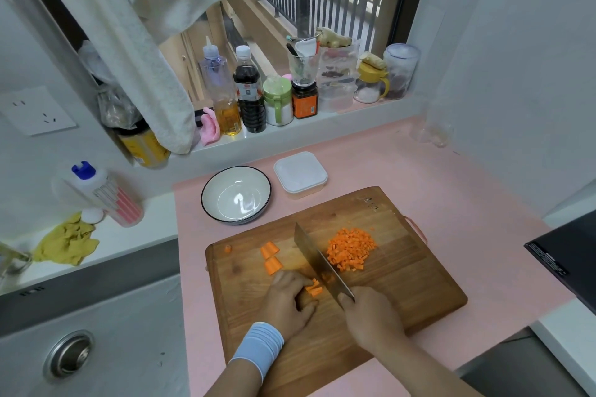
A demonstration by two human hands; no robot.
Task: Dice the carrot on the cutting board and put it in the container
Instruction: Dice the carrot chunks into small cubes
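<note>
On the brown wooden cutting board (pixel 403 284), the left grip (pixel 285 300), a bare hand with curled fingers, holds down a small bundle of orange carrot strips (pixel 314 288). The right grip (pixel 371 319) is clenched round the handle of a broad steel cleaver (pixel 319 263), whose blade stands just beside those strips. A heap of diced carrot (pixel 351 248) lies right of the blade, and two uncut carrot chunks (pixel 271 256) lie left of it. The square white lidded plastic container (pixel 300 175) sits on the pink bench (pixel 467 190) behind the board, beside a white dark-rimmed bowl (pixel 225 184).
</note>
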